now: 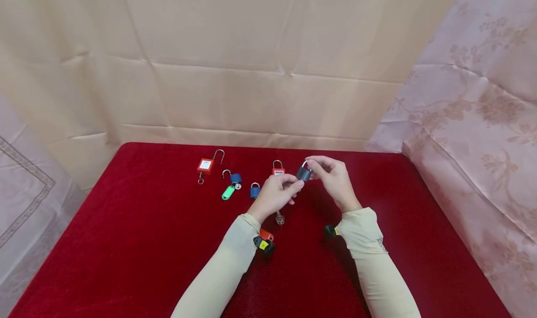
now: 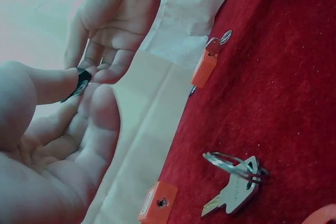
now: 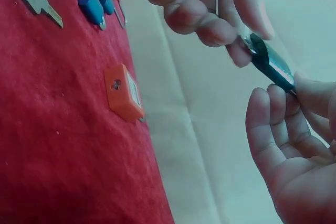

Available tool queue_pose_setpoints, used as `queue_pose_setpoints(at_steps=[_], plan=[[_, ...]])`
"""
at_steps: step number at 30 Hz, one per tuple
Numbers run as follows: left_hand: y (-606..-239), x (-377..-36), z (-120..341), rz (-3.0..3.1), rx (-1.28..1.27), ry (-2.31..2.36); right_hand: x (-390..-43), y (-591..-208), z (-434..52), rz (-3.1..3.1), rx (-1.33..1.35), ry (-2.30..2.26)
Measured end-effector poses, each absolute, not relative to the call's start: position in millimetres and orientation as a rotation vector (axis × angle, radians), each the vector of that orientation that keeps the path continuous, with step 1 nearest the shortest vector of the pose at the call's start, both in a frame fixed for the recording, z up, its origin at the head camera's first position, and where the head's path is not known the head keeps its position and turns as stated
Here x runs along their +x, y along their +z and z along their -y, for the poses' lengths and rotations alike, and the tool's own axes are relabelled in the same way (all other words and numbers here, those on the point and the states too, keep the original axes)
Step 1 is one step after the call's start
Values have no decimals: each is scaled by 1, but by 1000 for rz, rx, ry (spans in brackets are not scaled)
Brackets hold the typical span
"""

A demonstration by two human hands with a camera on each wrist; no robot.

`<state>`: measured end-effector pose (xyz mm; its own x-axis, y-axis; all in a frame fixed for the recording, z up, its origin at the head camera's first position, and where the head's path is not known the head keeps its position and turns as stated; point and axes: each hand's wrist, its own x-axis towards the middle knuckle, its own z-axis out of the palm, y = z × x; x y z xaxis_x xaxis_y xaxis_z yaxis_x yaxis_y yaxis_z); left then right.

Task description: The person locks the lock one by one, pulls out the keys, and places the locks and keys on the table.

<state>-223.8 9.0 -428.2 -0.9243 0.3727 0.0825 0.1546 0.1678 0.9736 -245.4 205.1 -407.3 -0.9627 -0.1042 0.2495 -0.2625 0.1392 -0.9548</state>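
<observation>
A small black padlock [image 1: 304, 172] is held up between both hands over the red-covered table. My left hand [image 1: 274, 192] pinches its dark body between thumb and fingers. On the other side, my right hand [image 1: 333, 178] pinches the silver shackle at its top. Seen from the right wrist, the padlock [image 3: 272, 64] is tilted and nearly edge-on, bridging the two sets of fingertips. Just behind the left hand lies a red padlock [image 1: 278, 170] with a white label. Below that hand, a key on a ring [image 2: 239, 187] rests on the cloth.
Left of the hands are a blue padlock [image 1: 255, 190], an open blue padlock [image 1: 236, 179] with a green tag [image 1: 228, 192], and an open red padlock [image 1: 205, 165] with a key in it. An orange tag [image 1: 266, 235] is partly hidden by the left wrist camera. Curtains [image 1: 260, 99] hang behind.
</observation>
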Motion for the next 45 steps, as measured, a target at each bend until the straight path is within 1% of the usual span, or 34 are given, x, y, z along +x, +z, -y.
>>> queue_pose_setpoints(at_steps=[8,16,28,45], plan=[[-428,-226,-10,-2318,539,2028,-246,-410,-203,2179,390,2090],[-427,-227,-8,-2314,498,2154,-246,-410,-203,2307,385,2141],[-426,-224,-10,-2321,470,2130,-247,-414,-202,2323,371,2211],[-428,-225,-10,-2322,438,2112,-246,-412,-199,2339,393,2133]])
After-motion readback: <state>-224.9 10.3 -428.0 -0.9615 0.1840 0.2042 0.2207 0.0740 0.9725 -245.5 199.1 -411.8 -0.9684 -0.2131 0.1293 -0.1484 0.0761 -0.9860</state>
